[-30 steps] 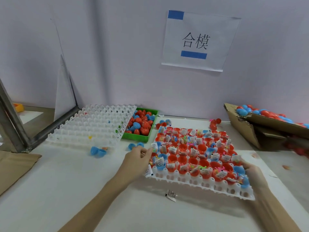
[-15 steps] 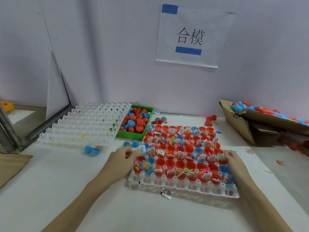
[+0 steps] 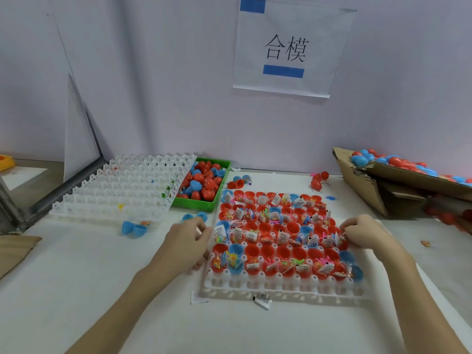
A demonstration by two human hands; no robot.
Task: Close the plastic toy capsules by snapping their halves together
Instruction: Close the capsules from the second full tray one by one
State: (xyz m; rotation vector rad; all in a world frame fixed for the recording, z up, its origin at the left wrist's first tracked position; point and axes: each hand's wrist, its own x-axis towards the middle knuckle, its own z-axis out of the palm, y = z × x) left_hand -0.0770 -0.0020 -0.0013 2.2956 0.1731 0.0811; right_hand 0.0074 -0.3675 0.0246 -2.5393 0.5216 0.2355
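— Capsule halves [image 3: 265, 229], red and blue, sit open side up in the white grid tray [image 3: 281, 286] on the table [image 3: 76, 277]; most hold small packets and tiny toys. Where are the hands against that tray?

— One at each side edge. The left hand [image 3: 187, 242] is at the tray's left edge, fingers curled in; whether it grips the rim or just a packet I cannot tell. The right hand [image 3: 366, 232] is at the tray's right edge, fingertips pinched together at a packet [image 3: 337, 238] in an outer cup.

— How many of each thing?

— Two trays: the filled one, and an empty white tray [image 3: 120, 187] left of it. One green bin [image 3: 219, 201] of closed capsules between them, behind the filled tray's left corner. One cardboard box [image 3: 367, 185] of capsules to the filled tray's right. The halves in the tray are too many and too crowded to count; red far outnumbers blue.

— Anything loose?

— Two blue halves [image 3: 134, 228] near the empty tray's front edge, and a paper packet [image 3: 263, 298] just in front of the filled tray.
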